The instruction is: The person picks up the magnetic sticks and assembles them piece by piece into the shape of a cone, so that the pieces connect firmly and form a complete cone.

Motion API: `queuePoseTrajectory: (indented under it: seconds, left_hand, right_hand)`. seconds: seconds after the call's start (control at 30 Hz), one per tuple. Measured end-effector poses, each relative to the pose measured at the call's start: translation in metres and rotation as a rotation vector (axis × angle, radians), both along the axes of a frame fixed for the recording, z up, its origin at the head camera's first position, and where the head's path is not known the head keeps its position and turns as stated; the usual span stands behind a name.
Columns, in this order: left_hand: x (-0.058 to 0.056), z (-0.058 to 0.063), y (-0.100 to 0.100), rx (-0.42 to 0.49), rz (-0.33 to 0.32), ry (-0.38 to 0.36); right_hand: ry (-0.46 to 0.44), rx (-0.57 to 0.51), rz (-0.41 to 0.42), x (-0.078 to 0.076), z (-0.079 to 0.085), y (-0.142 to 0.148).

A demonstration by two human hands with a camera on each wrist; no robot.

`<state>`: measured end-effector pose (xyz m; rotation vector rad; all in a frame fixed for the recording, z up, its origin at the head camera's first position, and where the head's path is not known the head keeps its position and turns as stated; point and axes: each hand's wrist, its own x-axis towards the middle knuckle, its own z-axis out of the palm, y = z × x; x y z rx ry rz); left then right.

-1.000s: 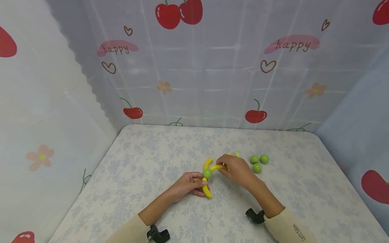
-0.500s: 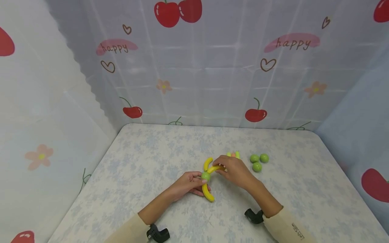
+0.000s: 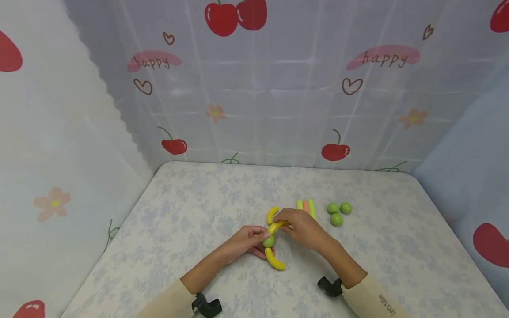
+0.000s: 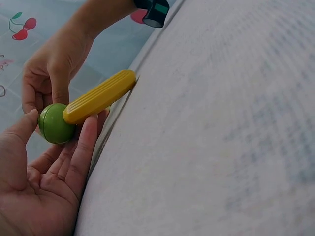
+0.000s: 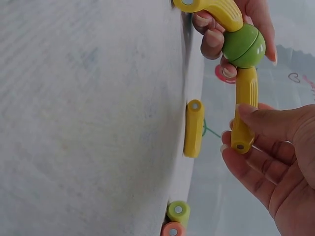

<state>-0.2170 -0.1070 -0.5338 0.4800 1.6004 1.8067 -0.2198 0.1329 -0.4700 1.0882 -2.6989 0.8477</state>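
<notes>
A green ball (image 3: 268,241) sits between the thumb and fingers of my left hand (image 3: 250,240). From its near side a curved yellow rod (image 4: 101,96) sticks out, with a left fingertip touching it in the left wrist view. Pinched by my right hand (image 3: 304,225) is a second curved yellow rod (image 5: 246,93), its one end against the ball and its free end showing a small grey disc. A third curved yellow rod (image 3: 272,214) lies on the table just behind the hands.
Three green balls (image 3: 336,219) lie together at the back right. Left of them, partly behind my right hand, are light green sticks (image 3: 312,208) and an orange stick (image 3: 305,206). The pale floral tabletop (image 3: 199,190) ends at a printed curtain (image 3: 254,88).
My right hand has moved a little left, and its rod now slants steeper into the ball. The ball has shifted slightly nearer; the rod below it has swung right. The third rod stays put.
</notes>
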Motion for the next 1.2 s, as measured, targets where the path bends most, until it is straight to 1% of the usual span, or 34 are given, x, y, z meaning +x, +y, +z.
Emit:
queuePoseTrajectory:
  seconds: [0.17, 0.33, 0.43, 0.67, 0.8, 0.93, 1.2]
  left_hand:
    - [0.001, 0.001, -0.001, -0.016, -0.002, -0.006]
    - [0.001, 0.001, 0.0, -0.028, 0.011, 0.009]
    - [0.001, 0.001, 0.001, -0.028, 0.016, 0.016]
    - [0.001, 0.001, 0.004, -0.014, 0.014, -0.002]
    - [0.0, 0.002, 0.003, -0.022, 0.02, -0.004]
    - [-0.001, 0.003, 0.001, -0.027, 0.026, -0.009]
    - [0.001, 0.007, 0.001, -0.028, 0.023, -0.026]
  right_hand:
    - [-0.02, -0.028, 0.038, 0.001, -0.001, -0.003]
    - [-0.029, -0.045, 0.064, 0.001, -0.001, -0.005]
    - [-0.036, -0.046, 0.064, 0.001, -0.001, -0.005]
    - [-0.083, -0.05, 0.044, -0.001, 0.001, 0.001]
    - [-0.099, -0.046, 0.036, -0.003, 0.006, 0.004]
    - [-0.102, -0.049, -0.006, -0.006, 0.013, 0.012]
    - [-0.094, -0.087, -0.169, -0.014, 0.028, 0.046]
